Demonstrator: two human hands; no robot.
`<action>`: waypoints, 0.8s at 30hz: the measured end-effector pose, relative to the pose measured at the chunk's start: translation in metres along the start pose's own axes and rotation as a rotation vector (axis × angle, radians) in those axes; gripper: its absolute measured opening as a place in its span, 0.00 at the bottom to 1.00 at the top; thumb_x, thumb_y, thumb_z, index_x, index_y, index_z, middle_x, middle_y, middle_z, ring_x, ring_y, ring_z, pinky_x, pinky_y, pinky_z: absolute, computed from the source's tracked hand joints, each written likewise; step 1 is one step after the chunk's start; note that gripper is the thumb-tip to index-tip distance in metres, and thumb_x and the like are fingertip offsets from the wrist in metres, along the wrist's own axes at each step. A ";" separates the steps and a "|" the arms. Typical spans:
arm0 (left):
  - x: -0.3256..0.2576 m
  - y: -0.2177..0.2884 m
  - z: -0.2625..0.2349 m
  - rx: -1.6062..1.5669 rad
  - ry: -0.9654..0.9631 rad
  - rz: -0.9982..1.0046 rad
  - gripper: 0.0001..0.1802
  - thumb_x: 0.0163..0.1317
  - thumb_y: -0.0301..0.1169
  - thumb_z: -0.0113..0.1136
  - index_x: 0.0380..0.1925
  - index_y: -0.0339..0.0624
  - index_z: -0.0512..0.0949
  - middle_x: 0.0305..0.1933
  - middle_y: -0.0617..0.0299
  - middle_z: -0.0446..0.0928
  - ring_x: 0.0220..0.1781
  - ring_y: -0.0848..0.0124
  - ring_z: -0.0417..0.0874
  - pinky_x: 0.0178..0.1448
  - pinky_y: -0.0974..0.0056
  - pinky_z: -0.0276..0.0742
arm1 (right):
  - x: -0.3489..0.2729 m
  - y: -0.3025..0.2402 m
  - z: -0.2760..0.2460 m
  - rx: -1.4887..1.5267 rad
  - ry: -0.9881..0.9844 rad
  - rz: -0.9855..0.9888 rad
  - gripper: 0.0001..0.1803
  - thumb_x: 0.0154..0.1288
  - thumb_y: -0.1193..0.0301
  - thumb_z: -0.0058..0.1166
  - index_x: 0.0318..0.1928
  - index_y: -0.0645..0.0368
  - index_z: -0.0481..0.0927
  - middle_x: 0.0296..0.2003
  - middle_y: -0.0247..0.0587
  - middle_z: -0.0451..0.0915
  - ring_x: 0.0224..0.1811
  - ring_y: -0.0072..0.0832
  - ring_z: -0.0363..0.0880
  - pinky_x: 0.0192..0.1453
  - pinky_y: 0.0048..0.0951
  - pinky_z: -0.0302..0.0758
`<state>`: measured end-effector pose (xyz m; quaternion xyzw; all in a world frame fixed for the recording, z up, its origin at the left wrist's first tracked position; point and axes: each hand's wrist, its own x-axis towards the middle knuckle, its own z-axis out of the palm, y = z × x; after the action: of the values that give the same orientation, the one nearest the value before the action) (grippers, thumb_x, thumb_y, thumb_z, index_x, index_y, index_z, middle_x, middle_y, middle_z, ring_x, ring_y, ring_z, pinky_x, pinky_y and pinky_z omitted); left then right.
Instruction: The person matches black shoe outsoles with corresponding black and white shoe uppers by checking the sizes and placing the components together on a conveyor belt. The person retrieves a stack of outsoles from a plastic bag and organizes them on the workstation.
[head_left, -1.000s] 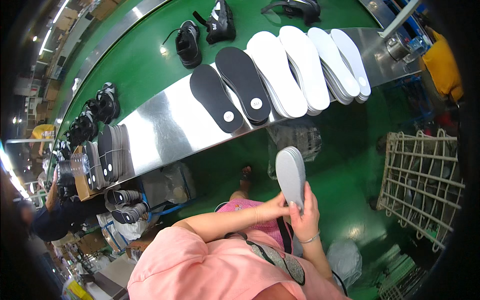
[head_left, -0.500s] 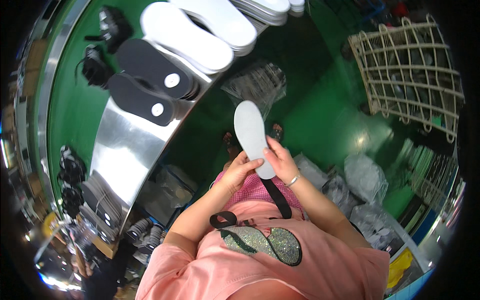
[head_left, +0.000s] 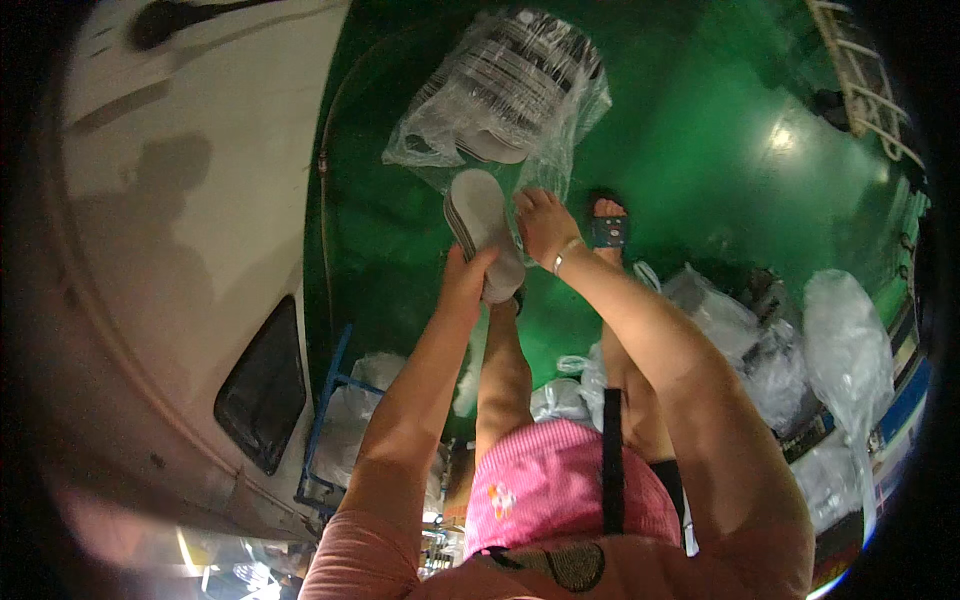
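1. Left hand (head_left: pixel 470 272): reached forward from the lower edge and clasped the near end of a small stack of pale grey foam shoe insoles (head_left: pixel 482 225), fingers wrapped beneath it.
2. Right hand (head_left: pixel 545 222): lay against the right edge of the same stack, fingers spread and curled about it; a thin bracelet (head_left: pixel 566 256) circled the wrist.
3. Stack of insoles: was held in the air between both hands, above the glossy green floor (head_left: pixel 720 150), its far end just in front of the bag in item 4.
4. Clear plastic bag of further stacked insoles (head_left: pixel 510 85): rested on the floor beyond the hands; whether the held stack touched it cannot be told.
5. Dark sandal (head_left: pixel 607 228) on the person's foot: stood on the floor just right of the right hand.
6. Pale metal work surface (head_left: pixel 170 250): filled the left of the view.
7. Crumpled clear plastic bags (head_left: pixel 800 340): lay at the right.
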<state>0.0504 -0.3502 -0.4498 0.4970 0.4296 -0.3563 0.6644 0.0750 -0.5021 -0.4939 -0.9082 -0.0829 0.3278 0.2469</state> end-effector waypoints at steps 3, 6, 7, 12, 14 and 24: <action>0.072 -0.012 0.001 -0.131 0.083 0.150 0.28 0.50 0.32 0.55 0.49 0.33 0.57 0.50 0.52 0.64 0.49 0.63 0.67 0.51 0.61 0.64 | 0.068 0.014 0.024 -0.165 -0.013 -0.036 0.27 0.50 0.76 0.47 0.54 0.61 0.59 0.52 0.49 0.60 0.53 0.43 0.62 0.51 0.30 0.69; 0.114 -0.028 -0.001 -0.110 0.179 0.237 0.27 0.52 0.32 0.54 0.48 0.31 0.56 0.50 0.50 0.63 0.49 0.63 0.67 0.51 0.62 0.64 | 0.115 0.034 0.053 -0.101 -0.064 0.076 0.37 0.50 0.75 0.48 0.60 0.55 0.48 0.58 0.48 0.51 0.60 0.45 0.52 0.57 0.40 0.62; 0.123 -0.032 -0.001 -0.048 0.237 0.270 0.27 0.52 0.32 0.53 0.47 0.30 0.56 0.49 0.48 0.64 0.48 0.62 0.67 0.51 0.61 0.64 | 0.123 0.039 0.066 -0.210 -0.004 0.059 0.38 0.50 0.73 0.50 0.61 0.51 0.47 0.59 0.48 0.49 0.62 0.45 0.50 0.58 0.42 0.61; 0.166 -0.051 -0.010 0.336 0.598 0.349 0.27 0.51 0.31 0.51 0.47 0.27 0.53 0.45 0.37 0.65 0.45 0.50 0.71 0.48 0.55 0.67 | 0.143 0.057 0.101 -0.230 0.074 0.079 0.44 0.48 0.64 0.57 0.61 0.29 0.44 0.63 0.42 0.40 0.65 0.43 0.41 0.60 0.50 0.54; 0.186 -0.057 -0.014 0.380 0.708 0.400 0.29 0.50 0.31 0.51 0.48 0.28 0.51 0.45 0.34 0.65 0.44 0.46 0.71 0.47 0.52 0.68 | 0.148 0.056 0.101 -0.230 0.065 0.054 0.45 0.47 0.64 0.57 0.61 0.28 0.44 0.63 0.43 0.40 0.65 0.44 0.42 0.59 0.51 0.55; 0.249 -0.069 -0.030 0.765 0.571 0.379 0.41 0.50 0.33 0.54 0.57 0.33 0.41 0.51 0.36 0.62 0.51 0.47 0.67 0.54 0.55 0.64 | 0.141 0.071 0.075 0.112 0.118 -0.027 0.44 0.44 0.61 0.55 0.61 0.28 0.45 0.60 0.53 0.48 0.61 0.49 0.51 0.54 0.56 0.58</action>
<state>0.0756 -0.3503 -0.7090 0.8511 0.3354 -0.2115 0.3442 0.1355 -0.4902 -0.6573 -0.9094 -0.0620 0.2745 0.3064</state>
